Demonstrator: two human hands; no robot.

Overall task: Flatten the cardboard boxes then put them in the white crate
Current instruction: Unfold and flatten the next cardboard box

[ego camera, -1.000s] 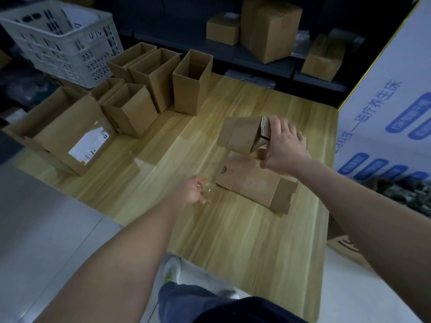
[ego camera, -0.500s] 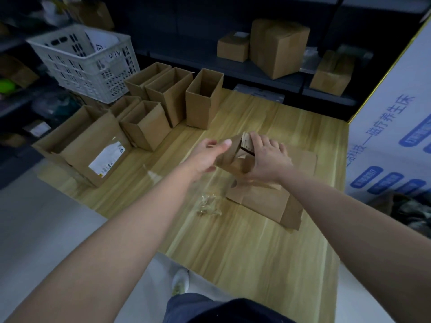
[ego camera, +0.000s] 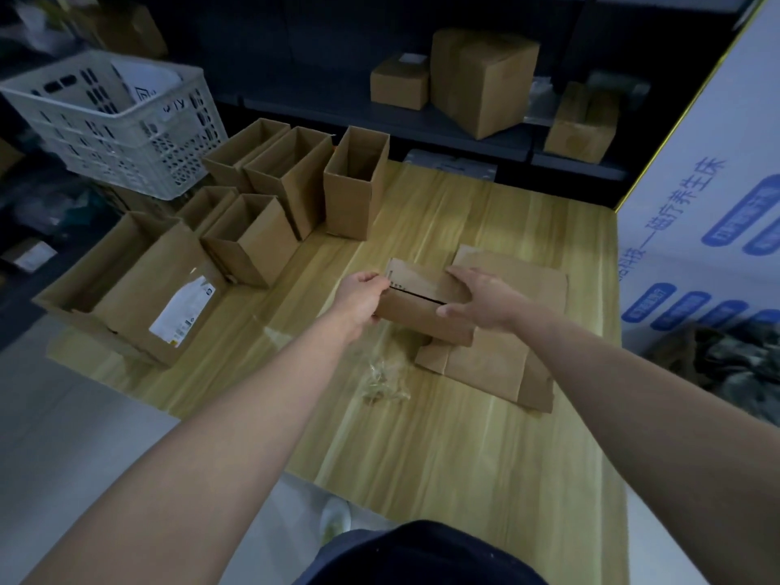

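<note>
A small brown cardboard box [ego camera: 422, 308] is held just above the wooden table [ego camera: 443, 449], over a flattened box [ego camera: 502, 356] that lies on the table. My left hand [ego camera: 363, 299] grips the small box's left end with curled fingers. My right hand [ego camera: 481, 299] holds its right end, fingers over the top and thumb on the front face. A dark slit shows between the box's top flaps. The white crate [ego camera: 126, 133] stands off the table's far left corner with white sheets inside.
Several open cardboard boxes [ego camera: 295, 192] stand at the table's far left, with a large labelled box [ego camera: 139, 297] at the left edge. A crumpled clear tape wad [ego camera: 382, 384] lies near the flattened box. Closed boxes [ego camera: 481, 82] sit on a dark shelf behind. A big white printed carton [ego camera: 709, 213] borders the right side.
My left hand came up from the table near the tape wad and took the box's left end. My right hand turned the box level and shifted to its right end.
</note>
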